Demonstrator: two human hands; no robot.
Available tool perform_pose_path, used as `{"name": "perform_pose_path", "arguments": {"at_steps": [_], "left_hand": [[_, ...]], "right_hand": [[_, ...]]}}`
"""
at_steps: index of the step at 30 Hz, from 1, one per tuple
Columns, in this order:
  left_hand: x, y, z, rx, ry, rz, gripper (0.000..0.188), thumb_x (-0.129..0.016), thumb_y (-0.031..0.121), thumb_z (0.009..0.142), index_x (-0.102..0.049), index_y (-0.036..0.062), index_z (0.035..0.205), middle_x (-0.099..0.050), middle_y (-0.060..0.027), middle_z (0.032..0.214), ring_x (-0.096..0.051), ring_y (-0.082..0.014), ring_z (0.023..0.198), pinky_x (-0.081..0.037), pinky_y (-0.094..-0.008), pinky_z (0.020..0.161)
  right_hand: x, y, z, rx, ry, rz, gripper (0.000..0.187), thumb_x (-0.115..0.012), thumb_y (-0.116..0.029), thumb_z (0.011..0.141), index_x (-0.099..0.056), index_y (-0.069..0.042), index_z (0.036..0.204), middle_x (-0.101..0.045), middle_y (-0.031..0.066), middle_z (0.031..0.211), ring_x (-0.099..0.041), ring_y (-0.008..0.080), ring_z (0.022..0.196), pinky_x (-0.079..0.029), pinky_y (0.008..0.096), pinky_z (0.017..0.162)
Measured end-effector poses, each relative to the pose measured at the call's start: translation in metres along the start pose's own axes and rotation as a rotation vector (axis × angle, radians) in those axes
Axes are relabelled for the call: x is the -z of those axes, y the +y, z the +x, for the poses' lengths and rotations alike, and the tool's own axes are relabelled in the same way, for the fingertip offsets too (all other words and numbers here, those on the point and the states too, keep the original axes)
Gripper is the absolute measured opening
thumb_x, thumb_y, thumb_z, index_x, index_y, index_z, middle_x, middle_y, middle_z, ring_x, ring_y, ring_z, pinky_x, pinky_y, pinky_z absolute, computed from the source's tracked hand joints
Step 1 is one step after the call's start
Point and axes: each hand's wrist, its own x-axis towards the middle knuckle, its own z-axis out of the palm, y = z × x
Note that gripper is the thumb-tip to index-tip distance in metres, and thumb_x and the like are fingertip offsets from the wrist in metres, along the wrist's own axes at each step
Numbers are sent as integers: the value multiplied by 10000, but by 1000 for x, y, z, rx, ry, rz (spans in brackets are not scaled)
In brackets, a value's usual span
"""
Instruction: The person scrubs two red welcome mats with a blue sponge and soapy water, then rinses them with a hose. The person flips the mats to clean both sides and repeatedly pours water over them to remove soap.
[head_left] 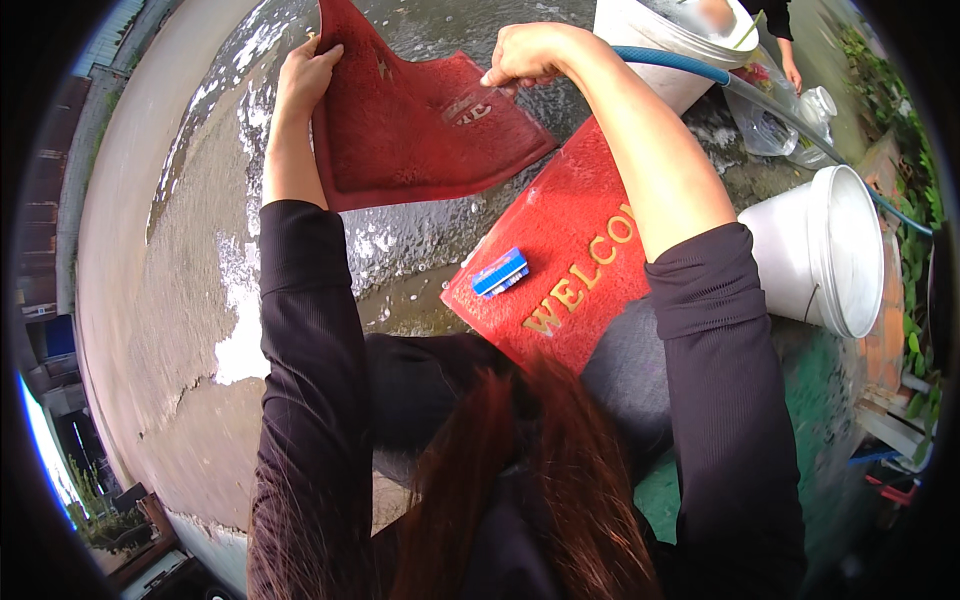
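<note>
A wet red doormat (410, 150) is lifted and bent between my hands at the top. My left hand (308, 75) is closed on its left edge, thumb on the near face. My right hand (535, 58) pinches its far right edge. Below and to the right, a second red doormat (560, 270) with raised yellow lettering lies in front of my knees, partly behind my right forearm. On it rests a small blue block with white on its lower side (500, 273); I cannot tell its exact kind.
Foamy water covers the concrete ground (200, 290). A white bucket (680, 50) stands at the top right, with a blue hose (690, 65) passing it. Another white bucket (800, 250) lies tilted at the right. Another person's hand (792, 75) shows near plastic bags (762, 120).
</note>
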Motion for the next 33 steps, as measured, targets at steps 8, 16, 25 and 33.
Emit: {"name": "perform_pose_path", "arguments": {"at_steps": [8,16,25,33], "left_hand": [[-31,-92,-20,250,9,3,436,-623,221,780,-581,80,1191,-632,-147,1096,-603,-239,1025,-441,-320,895],[-41,-113,-44,313,-122,-270,393,-621,142,792,-591,49,1172,-675,-88,967,-619,-149,883,-451,-275,808],[-52,-139,-41,365,33,-217,371,-591,127,845,-552,-4,1191,-645,-102,1032,-622,-169,877,-485,-288,795],[-60,-139,-20,494,330,-288,326,-650,178,770,-648,46,1068,-671,-130,924,-646,-200,768,-502,-306,683]], "right_hand": [[27,-42,-3,257,127,-313,369,-561,-356,821,-661,-7,885,-643,208,884,-625,324,880,-484,416,787],[18,-57,-22,149,496,-154,324,-544,-353,817,-676,-57,793,-645,196,850,-628,356,853,-491,450,754],[-25,-45,7,273,571,-309,323,-551,-353,840,-675,-55,836,-655,150,757,-643,293,763,-505,416,687],[-39,-64,1,230,204,-335,311,-542,-363,833,-678,-110,952,-669,128,909,-623,306,920,-481,425,814]]}}
